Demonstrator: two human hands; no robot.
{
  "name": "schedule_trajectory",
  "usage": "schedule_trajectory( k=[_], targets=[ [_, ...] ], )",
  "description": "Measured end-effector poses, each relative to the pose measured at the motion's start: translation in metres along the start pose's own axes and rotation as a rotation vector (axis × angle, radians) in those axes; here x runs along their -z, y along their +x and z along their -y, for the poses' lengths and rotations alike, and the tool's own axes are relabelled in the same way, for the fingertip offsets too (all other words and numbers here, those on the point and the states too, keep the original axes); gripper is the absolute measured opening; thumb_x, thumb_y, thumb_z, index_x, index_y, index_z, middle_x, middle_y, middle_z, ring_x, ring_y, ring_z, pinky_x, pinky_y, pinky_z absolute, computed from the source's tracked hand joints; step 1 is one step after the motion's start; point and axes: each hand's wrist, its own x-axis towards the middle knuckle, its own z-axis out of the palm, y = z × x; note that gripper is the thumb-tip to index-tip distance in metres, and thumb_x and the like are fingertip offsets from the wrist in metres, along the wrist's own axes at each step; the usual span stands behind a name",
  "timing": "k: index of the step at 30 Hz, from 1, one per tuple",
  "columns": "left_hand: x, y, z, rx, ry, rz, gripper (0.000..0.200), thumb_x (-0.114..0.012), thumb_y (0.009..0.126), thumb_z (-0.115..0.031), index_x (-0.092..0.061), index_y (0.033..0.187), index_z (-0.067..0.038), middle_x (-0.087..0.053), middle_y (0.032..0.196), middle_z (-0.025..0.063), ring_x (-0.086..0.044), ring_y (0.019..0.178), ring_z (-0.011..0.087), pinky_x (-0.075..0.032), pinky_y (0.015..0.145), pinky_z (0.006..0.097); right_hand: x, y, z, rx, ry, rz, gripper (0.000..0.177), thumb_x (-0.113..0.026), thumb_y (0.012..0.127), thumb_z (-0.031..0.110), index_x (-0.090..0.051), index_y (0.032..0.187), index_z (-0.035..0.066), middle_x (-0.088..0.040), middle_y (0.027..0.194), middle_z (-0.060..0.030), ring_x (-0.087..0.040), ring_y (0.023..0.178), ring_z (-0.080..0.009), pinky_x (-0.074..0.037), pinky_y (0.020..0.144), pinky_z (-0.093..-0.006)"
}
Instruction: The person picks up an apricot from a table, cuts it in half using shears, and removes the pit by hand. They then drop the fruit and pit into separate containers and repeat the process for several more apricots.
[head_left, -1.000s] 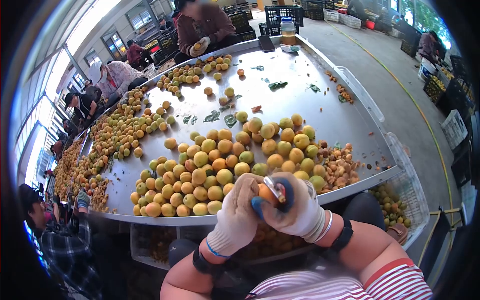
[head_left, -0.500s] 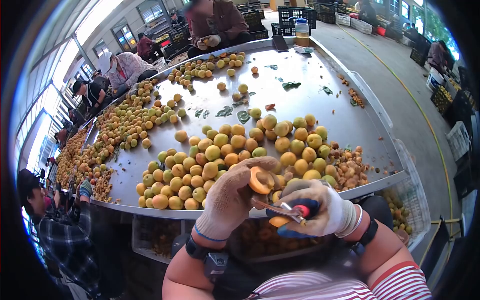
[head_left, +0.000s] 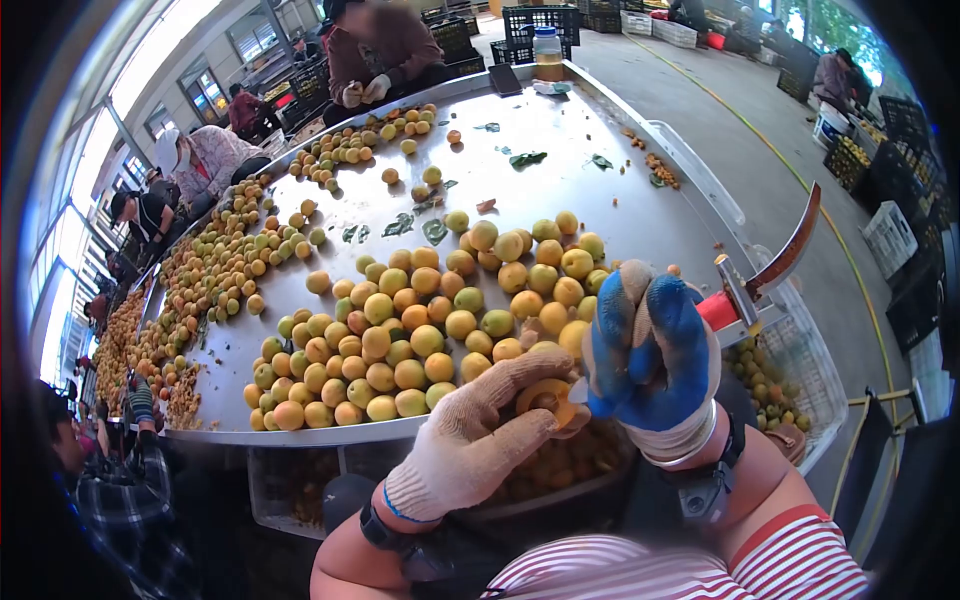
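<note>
My left hand [head_left: 480, 425], in a beige knit glove, holds a cut yellow-orange fruit half [head_left: 546, 400] between thumb and fingers, its hollow facing up. Close beside it is my right hand [head_left: 652, 360], in a glove with blue-coated fingers, palm turned up and fingers curled round the red handle [head_left: 716, 311] of a tool. The tool's curved blade [head_left: 792, 243] points up and to the right, away from the fruit. Beyond both hands, many whole yellow-green fruits [head_left: 376, 341] lie on the metal table [head_left: 560, 146].
Below the table edge sit a crate [head_left: 290, 485] on the left and a clear crate of fruit [head_left: 800, 380] on the right. A jar [head_left: 547, 55] and leaves [head_left: 527, 160] are on the table. Several people sit around it, one opposite [head_left: 385, 60]. Black crates [head_left: 540, 25] stand behind.
My right hand has turned palm up, swinging the blade from the fruit out to the right. The cut fruit in my left hand has moved lower. The whole view has shifted.
</note>
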Motion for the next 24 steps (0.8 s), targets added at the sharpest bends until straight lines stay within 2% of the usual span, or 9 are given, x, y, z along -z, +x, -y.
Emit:
schedule_trajectory(
  k=[5, 8, 11, 14, 16, 17, 19, 21, 24],
  targets=[
    [-0.005, -0.007, -0.003, -0.088, 0.197, -0.001, 0.044, -0.055, 0.099, 0.003, -0.049, 0.142, 0.004, -0.059, 0.134, 0.0109, -0.056, 0.123, 0.015, -0.045, 0.107, 0.0302, 0.004, -0.006, -0.012, 0.02, 0.1, 0.072, 0.035, -0.054, 0.107, 0.031, -0.06, 0.098, -0.003, -0.054, 0.066, -0.0052, -0.052, 0.047, -0.0093, -0.043, 0.041, -0.0232],
    [-0.011, -0.01, 0.0, -0.107, 0.266, -0.064, 0.043, -0.055, 0.099, 0.002, -0.049, 0.142, 0.003, -0.062, 0.13, 0.0108, -0.058, 0.12, 0.0148, -0.046, 0.105, 0.0295, -0.007, -0.012, -0.016, 0.006, 0.042, -0.015, 0.034, -0.055, 0.107, 0.03, -0.06, 0.095, -0.001, -0.055, 0.067, -0.0048, -0.051, 0.048, -0.0089, -0.041, 0.041, -0.0221],
    [-0.015, -0.013, 0.011, -0.17, 0.31, -0.135, 0.043, -0.055, 0.099, 0.003, -0.05, 0.141, 0.002, -0.065, 0.126, 0.0112, -0.06, 0.117, 0.0144, -0.048, 0.102, 0.0289, -0.014, -0.013, -0.024, 0.01, -0.151, -0.133, 0.051, -0.043, 0.109, 0.037, -0.04, 0.067, 0.009, -0.044, 0.061, -0.0052, -0.044, 0.043, -0.0142, -0.036, 0.044, -0.0267],
    [-0.008, -0.013, 0.024, -0.297, 0.484, -0.194, 0.044, -0.055, 0.098, 0.003, -0.049, 0.142, -0.001, -0.066, 0.122, 0.0156, -0.065, 0.113, 0.0207, -0.052, 0.097, 0.0321, -0.016, -0.013, -0.037, 0.028, 0.047, -0.032, 0.032, -0.05, 0.107, 0.025, -0.053, 0.083, 0.005, -0.048, 0.068, -0.0046, -0.049, 0.05, -0.0133, -0.038, 0.046, -0.0265],
    [-0.008, -0.014, 0.025, -0.408, 0.689, -0.242, 0.047, -0.054, 0.096, 0.004, -0.049, 0.142, -0.003, -0.065, 0.119, 0.0203, -0.067, 0.111, 0.0322, -0.053, 0.095, 0.0362, -0.021, -0.018, -0.047, 0.025, 0.151, -0.121, 0.011, -0.056, 0.103, 0.008, -0.057, 0.112, 0.001, -0.051, 0.077, -0.0027, -0.052, 0.057, -0.0115, -0.042, 0.05, -0.0255],
    [-0.007, -0.014, 0.026, -0.448, 0.78, -0.269, 0.049, -0.054, 0.095, 0.004, -0.048, 0.142, -0.004, -0.064, 0.116, 0.0226, -0.067, 0.106, 0.0401, -0.054, 0.091, 0.0398, -0.022, -0.016, -0.049, 0.024, 0.15, -0.115, 0.011, -0.056, 0.103, 0.008, -0.057, 0.112, 0.001, -0.051, 0.077, -0.0027, -0.052, 0.057, -0.0115, -0.042, 0.05, -0.0255],
    [-0.003, -0.012, 0.035, -0.445, 0.834, -0.298, 0.047, -0.054, 0.096, 0.001, -0.047, 0.143, -0.002, -0.066, 0.112, 0.0206, -0.068, 0.103, 0.0352, -0.054, 0.089, 0.0375, -0.022, -0.011, -0.054, -0.144, 0.221, -0.315, 0.038, -0.06, 0.096, -0.006, -0.049, 0.132, -0.001, -0.051, 0.08, -0.0003, -0.051, 0.061, -0.0098, -0.045, 0.055, -0.0239],
    [-0.004, -0.012, 0.038, -0.448, 0.887, -0.339, 0.042, -0.051, 0.102, -0.007, -0.047, 0.143, 0.0, -0.067, 0.102, 0.0146, -0.07, 0.089, 0.0238, -0.055, 0.08, 0.0326, -0.017, -0.002, -0.063, -0.15, 0.233, -0.291, 0.029, -0.061, 0.098, 0.001, -0.053, 0.126, 0.002, -0.051, 0.08, 0.0006, -0.05, 0.06, -0.0092, -0.044, 0.054, -0.0229],
    [0.005, -0.01, 0.048, -0.282, 0.6, -0.332, 0.045, -0.055, 0.096, 0.001, -0.05, 0.141, -0.002, -0.065, 0.112, 0.0205, -0.069, 0.098, 0.0327, -0.056, 0.085, 0.0385, -0.019, 0.009, -0.059, -0.229, 0.432, -0.253, 0.011, -0.057, 0.104, 0.022, -0.058, 0.104, 0.011, -0.05, 0.077, 0.0022, -0.047, 0.057, -0.0079, -0.038, 0.05, -0.0223]
  ],
)
